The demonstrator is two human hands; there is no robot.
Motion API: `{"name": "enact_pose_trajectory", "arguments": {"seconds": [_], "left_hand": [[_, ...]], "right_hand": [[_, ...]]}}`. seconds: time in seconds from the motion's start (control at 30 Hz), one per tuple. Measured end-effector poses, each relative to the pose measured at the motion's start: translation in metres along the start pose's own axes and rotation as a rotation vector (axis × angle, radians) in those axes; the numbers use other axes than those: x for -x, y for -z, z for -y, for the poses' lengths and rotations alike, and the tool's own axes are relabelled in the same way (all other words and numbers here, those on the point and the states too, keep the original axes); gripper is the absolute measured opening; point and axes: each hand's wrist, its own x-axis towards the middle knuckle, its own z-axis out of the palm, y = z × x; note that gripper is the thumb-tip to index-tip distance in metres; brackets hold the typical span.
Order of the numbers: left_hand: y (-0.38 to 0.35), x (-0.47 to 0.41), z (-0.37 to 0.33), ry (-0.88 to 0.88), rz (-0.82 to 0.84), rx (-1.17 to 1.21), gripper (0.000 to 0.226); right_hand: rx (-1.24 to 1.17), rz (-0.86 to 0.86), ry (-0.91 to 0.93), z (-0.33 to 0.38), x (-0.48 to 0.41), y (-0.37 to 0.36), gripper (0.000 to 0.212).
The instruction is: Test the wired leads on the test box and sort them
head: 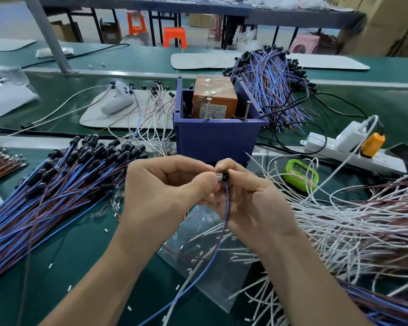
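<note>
Two bare forearms reach up from the lower edge and meet over the green surface [85, 243], where the left hand [165, 184] and right hand [252, 196] close together on one blue wired lead [222, 176]. Each hand's grip is narrow: the left pinches the lead's clear tip between thumb and curled fingers, and the right pinches the black collar just behind it. The lead's blue wire hangs down between the wrists and runs off toward the bottom edge, crossing a clear plastic bag [205, 262] lying flat under the hands. Just beyond the fingertips stands the dark blue plastic test box [217, 140], which holds an orange block [213, 97] and has two upright metal screws [207, 108] at its front rim. A large fanned heap of blue and brown leads with black caps [57, 189] lies to the left, and a similar bundle [273, 90] rests behind the box on the right. Loose white leads [351, 220] spread across the right side, near a small green timer [300, 176] and a white power strip [353, 151] with an orange plug [372, 144].
</note>
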Motion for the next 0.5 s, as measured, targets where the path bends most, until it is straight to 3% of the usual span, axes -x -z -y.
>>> {"name": "enact_pose_trajectory", "arguments": {"seconds": [0.5], "left_hand": [[0.0004,0.0021,0.0020,-0.217,-0.044,-0.230,0.030]], "right_hand": [[0.117,-0.130,0.051,-0.0030,-0.0023,0.0017,0.019]]}}
